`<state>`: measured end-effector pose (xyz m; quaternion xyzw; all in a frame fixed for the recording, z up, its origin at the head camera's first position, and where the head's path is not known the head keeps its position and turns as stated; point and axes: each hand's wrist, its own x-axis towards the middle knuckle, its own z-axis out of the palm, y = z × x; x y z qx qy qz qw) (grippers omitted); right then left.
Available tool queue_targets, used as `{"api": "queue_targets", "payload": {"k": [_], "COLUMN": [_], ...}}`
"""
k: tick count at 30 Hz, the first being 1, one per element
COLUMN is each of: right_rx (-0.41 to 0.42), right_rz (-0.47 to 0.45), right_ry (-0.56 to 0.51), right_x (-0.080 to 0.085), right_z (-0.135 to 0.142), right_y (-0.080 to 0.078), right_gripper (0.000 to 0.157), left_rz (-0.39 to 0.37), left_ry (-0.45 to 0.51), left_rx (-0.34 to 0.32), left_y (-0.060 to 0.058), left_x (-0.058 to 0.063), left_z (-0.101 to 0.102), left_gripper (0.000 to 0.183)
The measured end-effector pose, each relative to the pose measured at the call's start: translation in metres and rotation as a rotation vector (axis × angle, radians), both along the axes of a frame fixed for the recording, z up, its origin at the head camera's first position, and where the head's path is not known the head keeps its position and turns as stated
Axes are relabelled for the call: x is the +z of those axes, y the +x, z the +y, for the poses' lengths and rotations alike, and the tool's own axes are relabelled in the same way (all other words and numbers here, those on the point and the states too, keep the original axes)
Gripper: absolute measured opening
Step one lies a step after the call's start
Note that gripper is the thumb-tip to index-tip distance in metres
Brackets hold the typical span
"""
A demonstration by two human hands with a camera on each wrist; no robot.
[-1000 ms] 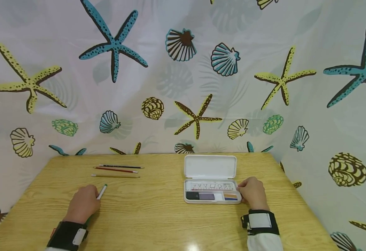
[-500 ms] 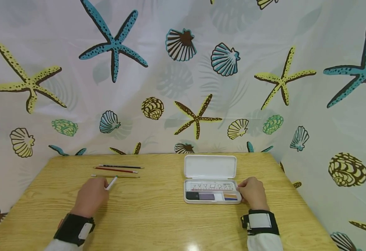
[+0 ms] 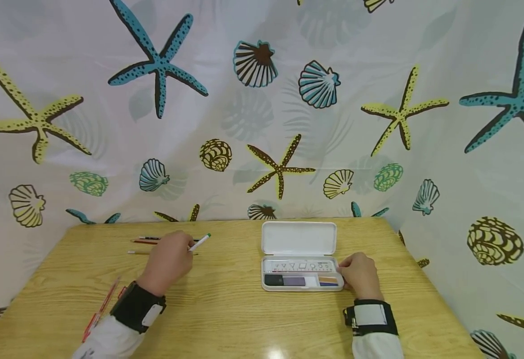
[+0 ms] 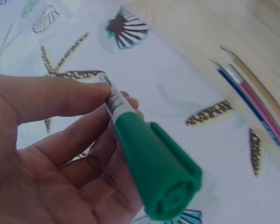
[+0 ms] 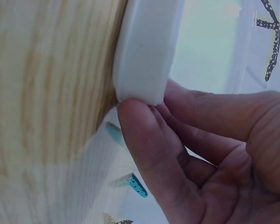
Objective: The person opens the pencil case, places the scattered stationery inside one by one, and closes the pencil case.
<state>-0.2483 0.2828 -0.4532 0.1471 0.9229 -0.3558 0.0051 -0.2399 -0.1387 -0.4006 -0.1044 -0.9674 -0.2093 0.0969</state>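
Note:
My left hand (image 3: 168,262) pinches a white marker (image 3: 200,242) between thumb and fingers. The marker's green cap (image 4: 154,165) points toward the camera in the left wrist view, and its green tail end shows at upper right in the head view. Behind that hand lie several pencils (image 3: 139,252), partly covered by it. On the right, my right hand (image 3: 361,275) grips the right end of a white pencil case (image 3: 268,287), thumb and fingers on its wall (image 5: 147,51). The case lies open, holding a clear ruler (image 3: 304,266), an eraser (image 3: 294,281) and other small pieces.
Near my left forearm lie red pens (image 3: 102,306), partly hidden by the sleeve. The wooden table (image 3: 226,319) ends at a patterned cloth (image 3: 226,199) that hangs behind and along both sides.
My left hand has moved right and away from me with the marker, now covering part of the pencils and uncovering the red pens. The right hand stays on the case.

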Motion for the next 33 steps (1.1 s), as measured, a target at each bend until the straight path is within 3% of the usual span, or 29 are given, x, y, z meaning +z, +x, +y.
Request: {"api": "queue_targets", "payload": {"k": [17, 33], "right_rx": [-0.003, 0.002], "right_rz": [-0.004, 0.016], "right_ry": [-0.008, -0.009], "right_x": [0.001, 0.0], "right_z": [-0.001, -0.001], "right_y": [0.001, 0.001], "right_gripper": [0.014, 0.013], "left_rz": [0.16, 0.206], "left_ry": [-0.122, -0.135], "left_rx": [-0.154, -0.299], "left_y": [-0.01, -0.022], "left_x": [0.027, 0.026], "left_z": [0.089, 0.149], "left_gripper": [0.01, 0.016]}}
